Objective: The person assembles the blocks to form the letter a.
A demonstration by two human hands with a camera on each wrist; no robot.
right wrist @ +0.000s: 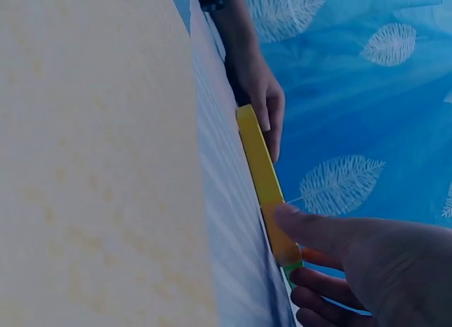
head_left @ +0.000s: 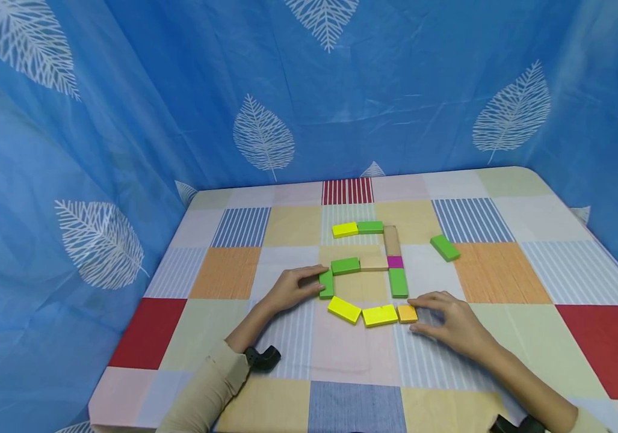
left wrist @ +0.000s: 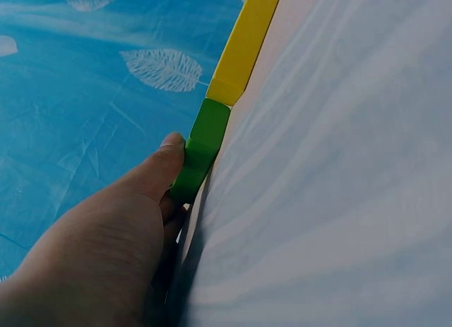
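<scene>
My left hand [head_left: 292,290] pinches an upright-lying green block [head_left: 327,284] at the left end of a line of blocks; in the left wrist view the thumb presses the green block [left wrist: 201,147]. At the lower right, my right hand [head_left: 452,325] holds a small orange block [head_left: 407,314] between thumb and fingers, its thumb on the orange block [right wrist: 280,235] in the right wrist view. Beside the orange block lies a yellow block [head_left: 380,316], then a tilted yellow one [head_left: 344,310]. Another green block [head_left: 345,266] adjoins a tan block [head_left: 373,263], which meets a purple one [head_left: 395,262].
Above the purple block stands a tan block [head_left: 392,240] lengthwise, with a green block [head_left: 398,282] below it. Green [head_left: 370,227] and yellow [head_left: 345,230] blocks form the top row. A loose green block [head_left: 445,248] lies right, on the patchwork cloth [head_left: 354,397]. Blue curtains hang behind.
</scene>
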